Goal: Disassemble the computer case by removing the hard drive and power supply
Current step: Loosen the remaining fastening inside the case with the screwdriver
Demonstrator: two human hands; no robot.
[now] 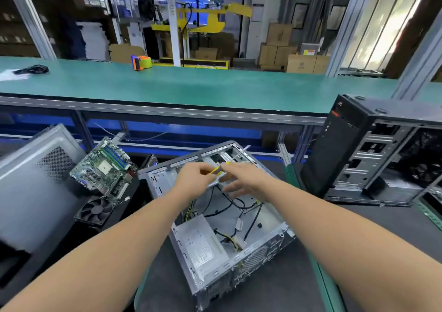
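An open grey computer case (275, 237) lies on its side on the dark mat. Its silver power supply (201, 242) sits in the near left corner, with loose black and yellow cables (239, 206) beside it. Over the drive bay at the far end, my left hand (193, 177) grips a yellow-and-black tool (216, 170). My right hand (241, 180) has its fingers stretched out, and the fingertips touch the tool's far end. A flat grey metal piece (215, 183) shows just below both hands. The hands hide the drive bay, and I cannot make out the hard drive.
A green motherboard (102, 165) and a black fan (95, 210) lie left of the case, next to a grey case panel (35, 180). A second, black case (370, 149) stands at the right. The green bench (191, 86) behind carries an orange tape dispenser (141, 62).
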